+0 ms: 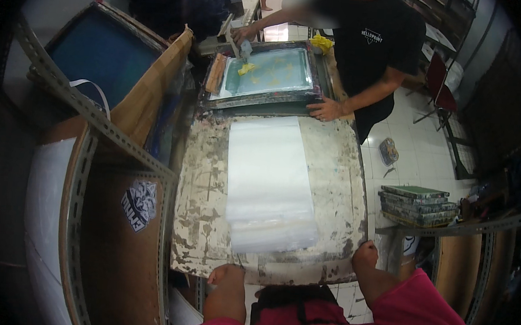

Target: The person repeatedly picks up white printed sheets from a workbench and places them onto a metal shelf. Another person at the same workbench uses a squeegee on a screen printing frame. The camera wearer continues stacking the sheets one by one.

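Observation:
A worn, paint-stained table (204, 189) stretches away in front of me. My left hand (226, 274) is at its near edge, fingers curled and partly hidden against the edge. At the near right corner my right hand (366, 255) is closed over the table's edge. Between and beyond my hands lies a stack of white, glossy plastic sheets or bags (268, 175), with neither hand touching it. At the far end sits a framed printing screen (273, 73) with yellowish marks on its mesh. A co-worker (371, 43) holds a tool at that screen with one hand and rests the other hand by its near right corner.
A metal shelf frame (135, 138) with a blue-meshed screen (108, 55) stands on the left. Several stacked frames (417, 205) are on the right. A red chair (438, 84) stands beyond, and a tin (388, 151) is on the tiled floor. A yellow cloth (322, 43) lies near the co-worker.

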### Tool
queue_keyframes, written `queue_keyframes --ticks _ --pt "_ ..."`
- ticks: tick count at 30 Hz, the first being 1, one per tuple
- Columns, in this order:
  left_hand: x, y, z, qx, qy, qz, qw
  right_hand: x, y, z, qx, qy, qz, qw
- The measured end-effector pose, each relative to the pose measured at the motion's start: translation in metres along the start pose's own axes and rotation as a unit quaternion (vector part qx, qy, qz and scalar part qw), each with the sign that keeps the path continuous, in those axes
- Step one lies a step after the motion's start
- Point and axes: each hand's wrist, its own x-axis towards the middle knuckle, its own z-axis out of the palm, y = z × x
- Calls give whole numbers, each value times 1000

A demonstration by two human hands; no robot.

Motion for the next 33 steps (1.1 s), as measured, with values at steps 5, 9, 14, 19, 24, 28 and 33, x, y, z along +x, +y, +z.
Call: queue_keyframes --ticks 5,9,14,19,24,28,33 --pt "12 8 -11 7 -29 -13 999 -9 -6 -11 8 -13 -6 1000" --pt "28 11 -21 10 -45 -3 999 -11 -7 -11 10 -16 -16 1000" --pt "13 6 -10 10 -2 14 1000 -7 -2 -5 6 10 -21 1000" --pt "4 2 -2 11 22 23 999 0 3 3 2 27 -19 999" --pt "2 -1 3 12 31 26 999 0 3 3 2 39 -24 999" --pt "0 -1 5 14 33 24 999 -3 -2 0 1 28 -4 1000" --pt "-2 -1 7 16 36 22 999 -6 -5 -5 -4 7 2 1000"
